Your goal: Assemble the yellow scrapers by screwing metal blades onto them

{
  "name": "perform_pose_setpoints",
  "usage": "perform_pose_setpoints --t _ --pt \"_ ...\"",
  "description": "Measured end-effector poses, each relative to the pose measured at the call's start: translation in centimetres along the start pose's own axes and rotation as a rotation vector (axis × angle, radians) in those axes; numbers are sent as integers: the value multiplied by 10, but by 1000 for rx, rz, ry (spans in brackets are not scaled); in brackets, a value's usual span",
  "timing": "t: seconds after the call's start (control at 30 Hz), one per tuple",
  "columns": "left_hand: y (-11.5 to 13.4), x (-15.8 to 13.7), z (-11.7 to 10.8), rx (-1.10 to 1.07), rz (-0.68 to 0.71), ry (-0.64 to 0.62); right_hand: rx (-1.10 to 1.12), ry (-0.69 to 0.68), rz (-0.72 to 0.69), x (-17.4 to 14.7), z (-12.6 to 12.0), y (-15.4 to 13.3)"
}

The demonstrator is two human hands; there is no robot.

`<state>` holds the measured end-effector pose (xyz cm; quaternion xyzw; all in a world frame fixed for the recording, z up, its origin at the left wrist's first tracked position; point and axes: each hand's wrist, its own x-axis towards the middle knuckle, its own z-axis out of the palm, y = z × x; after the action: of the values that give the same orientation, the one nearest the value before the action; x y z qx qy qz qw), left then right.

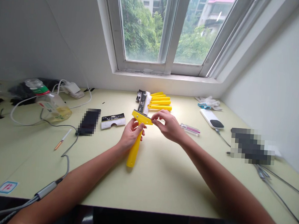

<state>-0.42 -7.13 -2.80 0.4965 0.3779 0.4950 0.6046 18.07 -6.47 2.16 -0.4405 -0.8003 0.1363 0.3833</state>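
Observation:
A yellow scraper point(134, 151) with a long handle and a wide head is held tilted above the middle of the table. My left hand point(130, 135) is closed around its neck just under the head, thumb on the front. With thumb and fingertips together, my right hand point(168, 125) pinches the right end of the head; whether a small part sits between those fingertips is hidden. A dark blade strip shows along the head's upper edge. Just behind lie several more yellow scrapers point(161, 102) with black-and-white card sleeves. One loose card sleeve point(113, 121) rests to the left.
Right of my hand lies a clear-handled screwdriver point(190, 129). Farther right are a white device point(211, 118), gloves point(211, 103) and a blurred dark phone-like thing point(251, 146). At left are a bottle point(54, 107), cables, another dark blurred object point(88, 122) and a cigarette point(62, 140).

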Motion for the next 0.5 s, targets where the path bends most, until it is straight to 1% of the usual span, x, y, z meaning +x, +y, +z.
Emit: perform_pose_setpoints --t 0.2,0.3,0.4,0.5 --pt "0 -4 3 -39 1 -73 75 -20 46 -2 14 9" --pt "1 -5 3 -52 10 -93 170 -18 97 -1 16 11" --pt "2 -5 2 -37 28 -116 430 -81 223 -1 16 12" --pt "3 -5 1 6 50 -133 707 -222 338 0 15 12"
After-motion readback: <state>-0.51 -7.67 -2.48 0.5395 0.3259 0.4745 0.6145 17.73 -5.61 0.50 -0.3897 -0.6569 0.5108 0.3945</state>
